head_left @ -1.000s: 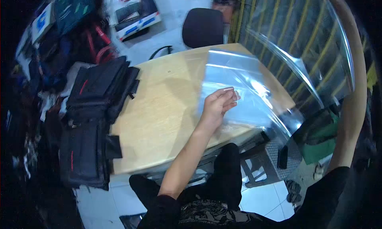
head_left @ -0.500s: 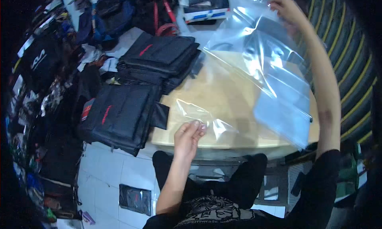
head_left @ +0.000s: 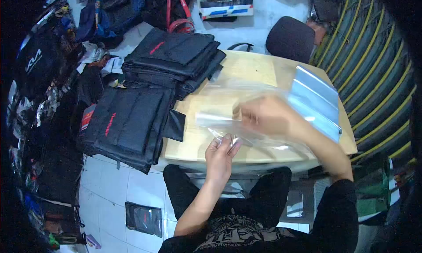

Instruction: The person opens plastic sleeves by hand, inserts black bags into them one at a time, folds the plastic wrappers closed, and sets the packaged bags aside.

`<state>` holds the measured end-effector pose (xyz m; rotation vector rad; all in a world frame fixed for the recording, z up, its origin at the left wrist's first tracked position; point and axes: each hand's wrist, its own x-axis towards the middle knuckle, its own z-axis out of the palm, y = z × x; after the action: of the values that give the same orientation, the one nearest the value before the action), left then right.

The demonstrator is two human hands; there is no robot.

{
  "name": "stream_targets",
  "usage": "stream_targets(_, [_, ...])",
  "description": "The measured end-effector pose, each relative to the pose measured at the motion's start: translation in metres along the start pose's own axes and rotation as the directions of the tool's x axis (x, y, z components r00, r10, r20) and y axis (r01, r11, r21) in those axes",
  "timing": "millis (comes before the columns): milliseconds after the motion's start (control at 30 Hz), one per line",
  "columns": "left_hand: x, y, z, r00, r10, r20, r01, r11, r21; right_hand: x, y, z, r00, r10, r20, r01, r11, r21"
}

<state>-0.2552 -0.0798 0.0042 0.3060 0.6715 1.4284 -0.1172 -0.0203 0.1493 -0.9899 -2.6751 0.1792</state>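
Note:
My left hand (head_left: 220, 158) is closed on a clear plastic bag (head_left: 217, 119), pinching its edge near the front of the light wooden table (head_left: 184, 152). Over the middle of the bag, my right hand (head_left: 263, 114) is smeared by motion. Its fingers look curled, but whether they grip the plastic cannot be made out. Right of that hand lies a stack of clear, bluish plastic bags (head_left: 314, 99). To the left are two piles of black fabric bags with red lettering, a near pile (head_left: 127, 125) and a far pile (head_left: 173, 55).
A dark chair back (head_left: 290, 39) stands beyond the table. Coiled black hoses with yellow stripes (head_left: 373, 68) rise along the right. A wrapped black bag (head_left: 144, 218) lies on the tiled floor. Clutter fills the left side, and a white package (head_left: 226, 9) sits at the back.
My right hand has come down from the far right toward my left hand, and the raised plastic bag has dropped to the table. My left hand moved slightly right, still pinching plastic.

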Motion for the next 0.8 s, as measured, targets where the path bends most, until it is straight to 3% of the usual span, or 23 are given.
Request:
stream_targets(67, [-0.004, -0.006, 0.000, 1.000, -0.027, 0.008, 0.027, 1.000, 0.000, -0.046, -0.030, 0.024, 0.999, 0.034, -0.017, -0.034, 0.999, 0.014])
stream_targets(167, [-0.012, -0.014, 0.001, 0.999, -0.045, 0.001, 0.045, 0.999, 0.025, -0.074, -0.019, 0.056, 0.967, -0.054, -0.251, 0.040, 0.997, -0.060])
stream_targets(267, [-0.016, -0.025, -0.007, 0.998, -0.056, 0.017, 0.054, 0.995, 0.089, -0.075, 0.009, 0.066, 0.905, 0.334, -0.265, -0.296, 0.939, 0.174])
stream_targets(367, [-0.027, -0.025, -0.022, 0.997, -0.027, 0.072, 0.017, 0.991, 0.134, -0.059, 0.030, 0.045, 0.811, 0.536, -0.235, -0.457, 0.831, 0.318])
stream_targets(467, [-0.049, -0.018, -0.027, 1.000, 0.007, 0.027, -0.010, 0.992, 0.124, -0.039, 0.073, 0.053, 0.832, 0.478, -0.282, -0.364, 0.854, 0.373])
stream_targets(567, [-0.056, -0.016, -0.041, 0.999, -0.016, -0.028, 0.019, 0.993, 0.120, -0.019, 0.119, 0.091, 0.877, 0.401, -0.266, -0.382, 0.916, 0.121])
stream_targets(600, [-0.056, -0.015, -0.043, 0.999, -0.023, -0.042, 0.028, 0.992, 0.120, -0.014, 0.118, 0.088, 0.850, 0.527, 0.001, -0.527, 0.849, 0.045])
stream_targets(700, [-0.059, -0.007, -0.042, 1.000, 0.002, -0.025, 0.002, 0.990, 0.138, 0.000, 0.129, 0.112, 0.844, 0.537, -0.015, -0.534, 0.836, -0.129])
stream_targets(733, [-0.061, -0.006, -0.041, 1.000, 0.016, -0.013, -0.014, 0.990, 0.143, 0.002, 0.133, 0.114, 0.799, 0.599, 0.060, -0.587, 0.797, -0.144])
stream_targets(800, [-0.059, -0.006, -0.052, 0.997, 0.029, 0.070, -0.042, 0.981, 0.187, 0.006, 0.151, 0.126, 0.824, 0.566, 0.003, -0.559, 0.815, -0.154])
